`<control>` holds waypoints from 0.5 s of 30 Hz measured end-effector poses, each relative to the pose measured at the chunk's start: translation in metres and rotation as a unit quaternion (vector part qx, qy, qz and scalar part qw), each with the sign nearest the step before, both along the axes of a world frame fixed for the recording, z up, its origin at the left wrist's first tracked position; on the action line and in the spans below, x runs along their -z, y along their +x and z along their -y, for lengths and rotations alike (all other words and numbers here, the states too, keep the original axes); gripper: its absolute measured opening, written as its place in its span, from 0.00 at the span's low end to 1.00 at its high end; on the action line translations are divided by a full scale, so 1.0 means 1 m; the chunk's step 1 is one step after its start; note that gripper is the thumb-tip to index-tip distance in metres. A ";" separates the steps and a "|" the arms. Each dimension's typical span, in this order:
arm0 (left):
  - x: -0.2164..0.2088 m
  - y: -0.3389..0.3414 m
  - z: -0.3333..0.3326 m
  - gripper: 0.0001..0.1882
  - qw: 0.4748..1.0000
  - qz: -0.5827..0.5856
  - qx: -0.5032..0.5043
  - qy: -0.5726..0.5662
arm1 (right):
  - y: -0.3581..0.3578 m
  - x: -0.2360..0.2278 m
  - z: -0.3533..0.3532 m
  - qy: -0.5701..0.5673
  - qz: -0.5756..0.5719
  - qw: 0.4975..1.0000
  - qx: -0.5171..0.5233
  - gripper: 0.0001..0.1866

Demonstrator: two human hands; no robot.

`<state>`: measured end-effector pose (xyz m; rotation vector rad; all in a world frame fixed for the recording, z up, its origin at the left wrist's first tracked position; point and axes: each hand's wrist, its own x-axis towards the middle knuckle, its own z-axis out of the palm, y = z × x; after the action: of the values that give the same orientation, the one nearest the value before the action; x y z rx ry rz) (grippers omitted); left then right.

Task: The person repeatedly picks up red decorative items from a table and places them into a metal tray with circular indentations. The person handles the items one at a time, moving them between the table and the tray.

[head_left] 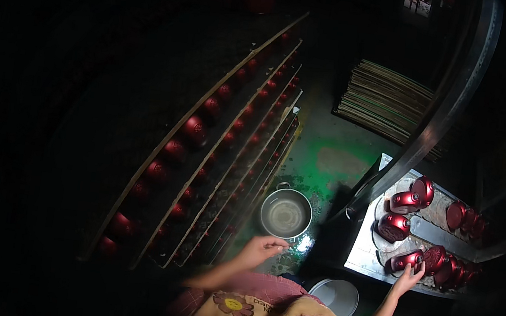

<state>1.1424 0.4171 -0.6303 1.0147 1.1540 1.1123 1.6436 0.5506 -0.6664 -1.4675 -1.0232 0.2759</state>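
My right hand reaches to the near edge of a pale metal worktable. Its fingers are closed around the lower side of a glossy red rounded pot with a small metal fitting on it. Other red pots stand or lean close by, one just behind it and a pair farther back. My left hand hovers near a grey two-handled metal pan on the floor. Its fingers are bent together, with nothing visible in them.
Long narrow shelves lined with red pots stretch along the left. A curved metal bar passes over the worktable. Behind it lies a stack of thin boards. A white bucket stands by my body. The surroundings are dark.
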 end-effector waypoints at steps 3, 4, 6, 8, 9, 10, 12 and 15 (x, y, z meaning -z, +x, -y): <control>-0.025 -0.049 0.044 0.12 0.997 0.040 -0.064 -0.005 | -0.109 -0.042 0.000 0.005 -0.060 0.982 -0.181 0.26; -0.037 -0.066 0.061 0.12 0.996 0.040 -0.073 0.021 | -0.146 -0.058 0.002 0.013 -0.013 0.975 -0.222 0.24; -0.067 -0.099 0.096 0.12 0.995 0.031 -0.085 0.044 | -0.224 -0.090 -0.004 0.044 0.001 0.942 -0.332 0.23; -0.101 -0.130 0.133 0.14 0.994 0.012 -0.064 0.086 | -0.294 -0.125 -0.010 -0.006 -0.015 0.915 -0.403 0.22; -0.119 -0.146 0.153 0.14 0.990 -0.005 -0.049 0.129 | -0.329 -0.143 -0.014 0.018 0.015 0.900 -0.435 0.22; -0.136 -0.159 0.172 0.14 0.982 0.009 -0.043 0.186 | -0.364 -0.163 -0.020 0.043 0.044 0.885 -0.462 0.22; -0.164 -0.190 0.206 0.15 0.952 0.039 -0.005 0.303 | -0.434 -0.201 -0.030 0.070 0.038 0.836 -0.542 0.23; -0.199 -0.221 0.263 0.09 0.933 -0.033 -0.005 0.358 | -0.532 -0.258 -0.047 0.163 0.155 0.750 -0.622 0.25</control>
<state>0.9212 0.1541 -0.4313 1.6086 0.8015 1.5663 1.1114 0.5976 -0.4087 -0.2993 -2.1155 0.7583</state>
